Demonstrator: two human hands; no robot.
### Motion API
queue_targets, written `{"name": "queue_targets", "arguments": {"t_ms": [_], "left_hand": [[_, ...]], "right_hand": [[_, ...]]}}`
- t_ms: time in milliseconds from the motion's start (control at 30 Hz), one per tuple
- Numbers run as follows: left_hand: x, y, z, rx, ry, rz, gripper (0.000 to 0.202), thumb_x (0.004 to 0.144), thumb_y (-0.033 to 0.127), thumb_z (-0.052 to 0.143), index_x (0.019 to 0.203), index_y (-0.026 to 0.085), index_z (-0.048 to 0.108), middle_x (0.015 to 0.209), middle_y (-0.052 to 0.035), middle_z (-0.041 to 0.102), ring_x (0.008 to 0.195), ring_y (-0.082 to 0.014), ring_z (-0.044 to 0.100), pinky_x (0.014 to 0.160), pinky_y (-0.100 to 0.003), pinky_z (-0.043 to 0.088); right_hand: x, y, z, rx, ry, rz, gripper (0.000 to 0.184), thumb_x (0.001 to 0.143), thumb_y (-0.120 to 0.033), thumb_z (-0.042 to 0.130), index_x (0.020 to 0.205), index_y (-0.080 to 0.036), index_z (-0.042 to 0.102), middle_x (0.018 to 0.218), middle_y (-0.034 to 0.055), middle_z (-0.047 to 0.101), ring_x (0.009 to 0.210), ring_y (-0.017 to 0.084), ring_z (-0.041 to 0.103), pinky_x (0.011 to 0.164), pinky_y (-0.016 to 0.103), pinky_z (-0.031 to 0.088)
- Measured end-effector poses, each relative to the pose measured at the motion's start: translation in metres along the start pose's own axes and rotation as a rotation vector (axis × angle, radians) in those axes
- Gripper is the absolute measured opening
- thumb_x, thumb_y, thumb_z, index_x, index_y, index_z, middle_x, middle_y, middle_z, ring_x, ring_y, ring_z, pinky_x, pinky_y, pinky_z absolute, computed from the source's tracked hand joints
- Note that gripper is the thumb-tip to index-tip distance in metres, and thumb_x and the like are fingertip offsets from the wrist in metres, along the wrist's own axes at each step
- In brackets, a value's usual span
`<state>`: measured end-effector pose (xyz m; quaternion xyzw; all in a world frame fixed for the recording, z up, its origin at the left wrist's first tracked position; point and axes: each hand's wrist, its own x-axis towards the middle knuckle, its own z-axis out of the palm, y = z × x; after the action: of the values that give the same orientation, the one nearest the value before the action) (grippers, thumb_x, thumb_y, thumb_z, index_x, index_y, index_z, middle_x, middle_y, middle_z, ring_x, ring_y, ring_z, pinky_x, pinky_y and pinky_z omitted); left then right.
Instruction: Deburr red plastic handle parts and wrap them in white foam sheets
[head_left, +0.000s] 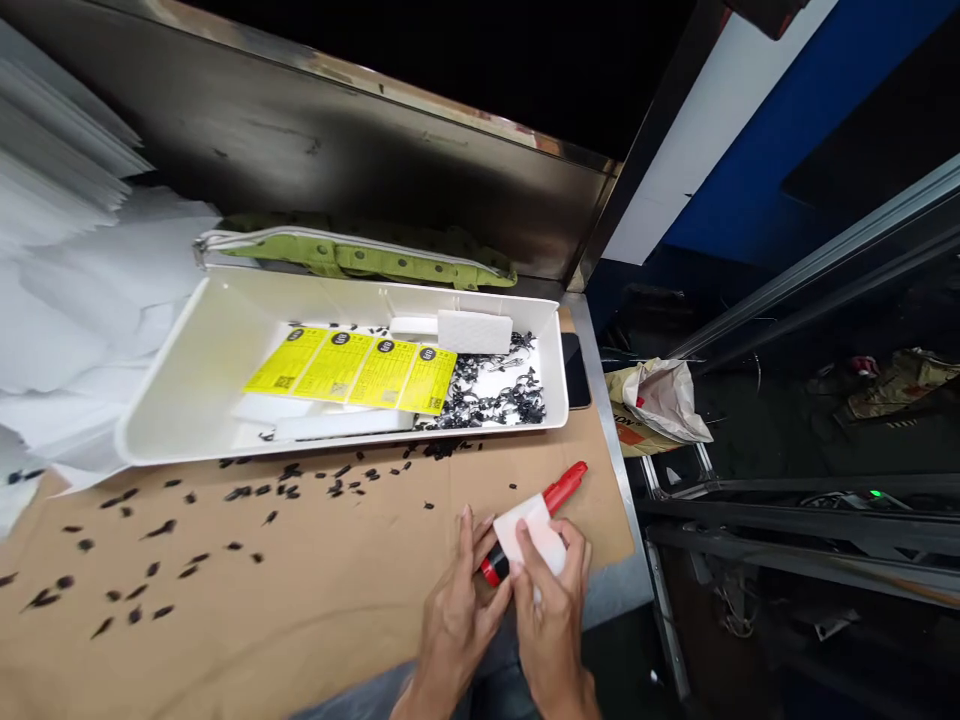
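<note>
Low in the view, both my hands meet at a slim red-and-black tool, shaped like a marker [565, 487], which lies slanted with its red end up to the right. Its exact kind is unclear. My left hand [457, 610] pinches the lower black-and-red end between fingers and thumb. Pressed over the middle of the tool is a white cloth or soft pad [529, 535], gripped by my right hand [553, 610] with the thumb on top. That pad hides the tool's middle section.
Beyond my hands stands a long white bin [172, 400] with yellow labels [352, 368], white blocks [474, 331] and small black pieces. More black bits [262, 491] lie scattered on the brown board. A green pouch [360, 255], phone [575, 370], paper stack [60, 150] and paper bag [664, 400] surround it.
</note>
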<state>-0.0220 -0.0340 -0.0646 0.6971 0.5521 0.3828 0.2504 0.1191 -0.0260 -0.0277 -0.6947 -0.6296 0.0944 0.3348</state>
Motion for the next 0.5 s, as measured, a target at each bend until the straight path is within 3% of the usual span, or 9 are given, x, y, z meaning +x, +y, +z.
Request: {"name": "queue_targets", "arguments": {"t_ms": [133, 200, 333, 500], "left_hand": [[0.002, 0.0, 0.0, -0.01, 0.023, 0.023, 0.081, 0.098, 0.04, 0.052, 0.159, 0.018, 0.003, 0.117, -0.0158, 0.075, 0.118, -0.027, 0.067, 0.094, -0.042, 0.058], [0.001, -0.001, -0.001, -0.001, 0.014, 0.02, 0.081, 0.098, 0.041, 0.05, 0.159, 0.018, 0.002, 0.116, -0.0167, 0.075, 0.117, -0.028, 0.067, 0.092, -0.043, 0.059], [0.001, -0.002, -0.002, 0.027, -0.013, 0.0, 0.079, 0.099, 0.045, 0.047, 0.159, 0.019, 0.003, 0.12, -0.0204, 0.073, 0.114, -0.03, 0.068, 0.087, -0.044, 0.061], [0.002, -0.003, -0.002, 0.013, 0.008, 0.008, 0.084, 0.097, 0.048, 0.051, 0.159, 0.018, 0.003, 0.119, -0.0216, 0.073, 0.113, -0.0306, 0.069, 0.09, -0.047, 0.059]], "right_hand": [[0.0, 0.002, 0.001, 0.022, 0.087, 0.062, 0.037, 0.099, -0.022, 0.047, 0.131, -0.026, 0.065, 0.121, 0.0136, 0.049, 0.112, 0.029, 0.049, 0.095, 0.05, 0.047], [-0.002, -0.001, 0.001, 0.042, 0.119, 0.098, 0.038, 0.098, -0.021, 0.048, 0.132, -0.025, 0.064, 0.121, 0.0131, 0.049, 0.113, 0.028, 0.049, 0.096, 0.049, 0.046], [0.002, -0.003, 0.002, 0.112, 0.006, 0.085, 0.043, 0.097, -0.017, 0.047, 0.134, -0.033, 0.062, 0.122, 0.0092, 0.052, 0.109, 0.024, 0.052, 0.091, 0.039, 0.049], [0.01, 0.003, -0.001, 0.062, 0.106, 0.194, 0.04, 0.096, -0.022, 0.047, 0.132, -0.023, 0.064, 0.122, 0.0136, 0.049, 0.117, 0.03, 0.048, 0.099, 0.05, 0.045]]}}
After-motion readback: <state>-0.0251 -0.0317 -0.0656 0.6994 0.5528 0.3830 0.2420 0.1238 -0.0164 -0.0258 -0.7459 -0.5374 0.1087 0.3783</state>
